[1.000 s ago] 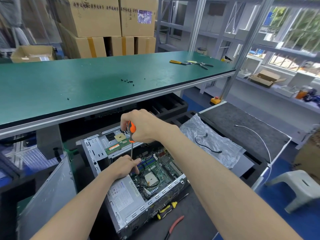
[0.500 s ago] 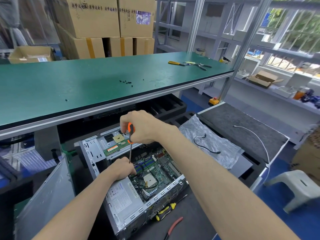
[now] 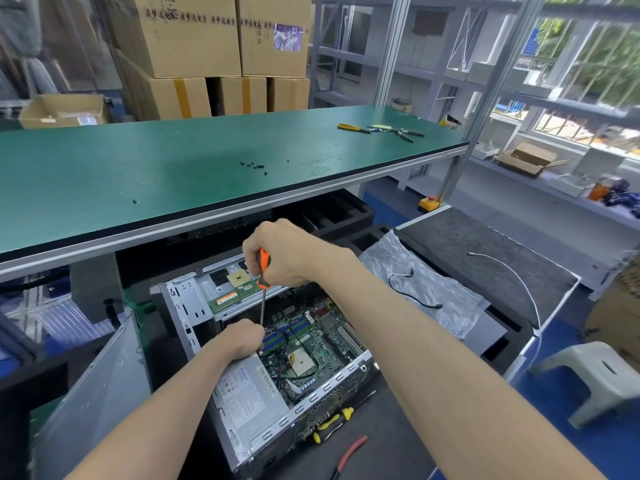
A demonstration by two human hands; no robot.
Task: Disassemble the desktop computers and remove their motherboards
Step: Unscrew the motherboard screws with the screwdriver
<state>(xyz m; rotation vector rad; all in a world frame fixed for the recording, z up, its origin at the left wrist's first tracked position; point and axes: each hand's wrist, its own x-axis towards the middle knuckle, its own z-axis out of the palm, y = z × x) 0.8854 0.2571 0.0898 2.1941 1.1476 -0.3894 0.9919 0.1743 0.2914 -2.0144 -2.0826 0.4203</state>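
Your right hand (image 3: 284,252) grips the orange screwdriver (image 3: 262,271); your left hand (image 3: 239,336) pinches its shaft low, by the motherboard (image 3: 311,336) inside the open case (image 3: 242,403). Board likely stiff, light, fragile: lift by edges, avoid the socket.

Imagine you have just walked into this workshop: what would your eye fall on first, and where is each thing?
The two hands stand out at centre: the right hand grips an orange-handled screwdriver pointing down into an open desktop computer case, while the left hand rests by the shaft's lower end. Inside the case lies the green motherboard. Behind stretches a long green workbench with small black screws scattered on it and stacked cardboard boxes beyond.
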